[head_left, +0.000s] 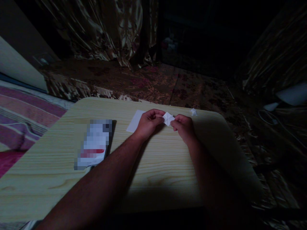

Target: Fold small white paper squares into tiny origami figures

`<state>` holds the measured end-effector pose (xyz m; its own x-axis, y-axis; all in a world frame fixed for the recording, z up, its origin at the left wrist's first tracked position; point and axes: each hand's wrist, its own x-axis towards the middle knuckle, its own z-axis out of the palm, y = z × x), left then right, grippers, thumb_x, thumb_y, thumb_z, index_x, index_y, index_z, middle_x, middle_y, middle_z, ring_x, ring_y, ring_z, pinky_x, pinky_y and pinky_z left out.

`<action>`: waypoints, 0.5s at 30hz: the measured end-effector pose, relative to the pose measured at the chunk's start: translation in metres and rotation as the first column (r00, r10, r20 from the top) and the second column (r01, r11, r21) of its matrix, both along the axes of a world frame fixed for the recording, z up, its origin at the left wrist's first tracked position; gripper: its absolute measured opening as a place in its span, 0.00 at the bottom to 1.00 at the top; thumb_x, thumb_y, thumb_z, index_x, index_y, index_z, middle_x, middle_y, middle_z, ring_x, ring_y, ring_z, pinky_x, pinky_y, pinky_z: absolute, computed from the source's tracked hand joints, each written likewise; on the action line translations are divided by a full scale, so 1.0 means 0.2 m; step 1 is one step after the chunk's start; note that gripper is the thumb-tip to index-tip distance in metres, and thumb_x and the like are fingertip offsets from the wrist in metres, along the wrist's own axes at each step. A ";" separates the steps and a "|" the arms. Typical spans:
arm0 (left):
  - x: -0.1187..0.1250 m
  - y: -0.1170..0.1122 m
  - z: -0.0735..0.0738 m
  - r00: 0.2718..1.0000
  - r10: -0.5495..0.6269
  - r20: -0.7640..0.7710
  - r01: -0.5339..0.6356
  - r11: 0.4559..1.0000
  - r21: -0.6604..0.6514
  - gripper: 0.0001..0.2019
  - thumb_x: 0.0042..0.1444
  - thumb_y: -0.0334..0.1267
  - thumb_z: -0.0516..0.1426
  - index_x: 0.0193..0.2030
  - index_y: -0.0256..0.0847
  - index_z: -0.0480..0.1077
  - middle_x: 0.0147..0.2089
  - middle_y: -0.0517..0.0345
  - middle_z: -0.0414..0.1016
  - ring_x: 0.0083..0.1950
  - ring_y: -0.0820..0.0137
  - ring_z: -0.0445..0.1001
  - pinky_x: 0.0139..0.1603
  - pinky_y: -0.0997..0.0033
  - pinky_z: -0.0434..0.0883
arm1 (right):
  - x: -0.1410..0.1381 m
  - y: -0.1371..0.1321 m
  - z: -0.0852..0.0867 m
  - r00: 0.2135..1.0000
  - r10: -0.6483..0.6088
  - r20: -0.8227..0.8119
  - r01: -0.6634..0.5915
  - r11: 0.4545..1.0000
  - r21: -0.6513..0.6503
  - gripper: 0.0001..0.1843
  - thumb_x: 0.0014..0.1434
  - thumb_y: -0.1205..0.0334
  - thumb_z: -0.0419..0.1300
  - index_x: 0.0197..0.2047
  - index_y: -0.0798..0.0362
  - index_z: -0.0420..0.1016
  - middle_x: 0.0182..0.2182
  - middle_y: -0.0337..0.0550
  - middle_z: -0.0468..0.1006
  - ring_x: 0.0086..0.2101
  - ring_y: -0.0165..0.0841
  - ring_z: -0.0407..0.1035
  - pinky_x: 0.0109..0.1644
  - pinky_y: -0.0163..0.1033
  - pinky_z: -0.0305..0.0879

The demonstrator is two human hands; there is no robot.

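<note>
My left hand [149,123] and my right hand [184,126] meet over the far part of a light wooden table [153,172]. Both pinch a small folded piece of white paper [168,118], one hand on each side. The fingers of both hands are curled closed on it. A flat white sheet of paper [135,121] lies on the table just behind my left hand, partly hidden by it. A small folded white paper shape [193,111] sits near the table's far edge, to the right of my hands.
A blurred white and red card-like thing [94,144] lies on the table at the left. Patterned dark fabric [134,76] covers the floor beyond. A striped cloth [21,118] lies at the left. White cables [271,119] trail on the right.
</note>
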<state>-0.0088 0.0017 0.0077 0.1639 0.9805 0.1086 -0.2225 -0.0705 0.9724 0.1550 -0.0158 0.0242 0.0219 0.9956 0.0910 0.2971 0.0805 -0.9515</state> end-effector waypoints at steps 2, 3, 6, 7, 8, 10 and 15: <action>0.00 0.01 -0.01 1.000 0.023 0.006 -0.023 1.000 0.004 0.14 0.45 0.36 0.62 0.40 0.36 0.72 0.27 0.60 0.73 0.22 0.78 0.63 0.22 0.77 0.59 | 0.00 0.00 -0.01 1.000 0.014 -0.005 -0.014 1.000 0.006 0.07 0.46 0.61 0.58 0.21 0.53 0.67 0.13 0.32 0.64 0.17 0.25 0.56 0.21 0.32 0.49; 0.00 0.01 -0.01 0.999 0.039 -0.003 -0.039 0.999 0.007 0.14 0.44 0.36 0.62 0.40 0.36 0.72 0.27 0.60 0.73 0.21 0.78 0.63 0.22 0.78 0.59 | 0.00 0.00 -0.02 1.000 0.026 -0.013 -0.026 1.000 0.011 0.07 0.46 0.61 0.59 0.21 0.53 0.67 0.14 0.32 0.65 0.17 0.25 0.57 0.21 0.32 0.50; 0.00 0.01 -0.03 0.996 0.069 -0.061 -0.067 0.997 0.034 0.12 0.44 0.37 0.62 0.36 0.36 0.73 0.27 0.59 0.74 0.23 0.77 0.65 0.24 0.77 0.61 | -0.01 0.01 -0.03 0.993 0.079 -0.082 -0.076 0.996 0.038 0.08 0.47 0.58 0.61 0.28 0.54 0.70 0.19 0.34 0.71 0.20 0.26 0.62 0.24 0.32 0.56; 0.00 0.01 -0.03 0.994 0.067 -0.091 -0.062 0.996 0.057 0.11 0.45 0.37 0.62 0.36 0.35 0.74 0.27 0.58 0.74 0.24 0.76 0.66 0.25 0.76 0.62 | -0.02 0.01 -0.03 0.990 0.094 -0.109 -0.090 0.995 0.047 0.10 0.46 0.57 0.62 0.31 0.54 0.70 0.22 0.35 0.73 0.22 0.27 0.64 0.25 0.32 0.58; 0.01 0.01 -0.03 0.991 0.058 -0.123 -0.048 0.995 0.083 0.10 0.46 0.38 0.62 0.35 0.35 0.74 0.28 0.58 0.74 0.25 0.76 0.67 0.26 0.76 0.63 | -0.02 0.02 -0.04 0.986 0.105 -0.128 -0.099 0.993 0.059 0.12 0.46 0.57 0.63 0.33 0.54 0.70 0.24 0.37 0.75 0.24 0.28 0.66 0.26 0.32 0.60; 0.01 0.00 -0.03 0.984 0.026 -0.178 -0.002 0.991 0.133 0.10 0.47 0.38 0.61 0.34 0.34 0.74 0.28 0.57 0.74 0.26 0.76 0.67 0.27 0.76 0.63 | -0.03 0.02 -0.05 0.984 0.109 -0.142 -0.097 0.991 0.088 0.14 0.47 0.55 0.64 0.35 0.54 0.71 0.27 0.39 0.76 0.27 0.29 0.69 0.29 0.33 0.64; 0.02 0.00 -0.03 0.992 -0.012 -0.125 0.033 0.986 0.161 0.11 0.45 0.36 0.63 0.36 0.37 0.69 0.25 0.62 0.70 0.23 0.78 0.64 0.25 0.78 0.62 | -0.03 0.04 -0.07 0.993 0.060 -0.102 -0.044 0.988 0.151 0.08 0.48 0.60 0.62 0.32 0.54 0.72 0.26 0.40 0.76 0.27 0.29 0.70 0.31 0.34 0.65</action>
<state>-0.0046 0.0010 0.0011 0.2078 0.9474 0.2435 -0.1048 -0.2260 0.9685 0.1498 -0.0084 0.0103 -0.0122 0.9714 0.2373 0.1870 0.2353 -0.9537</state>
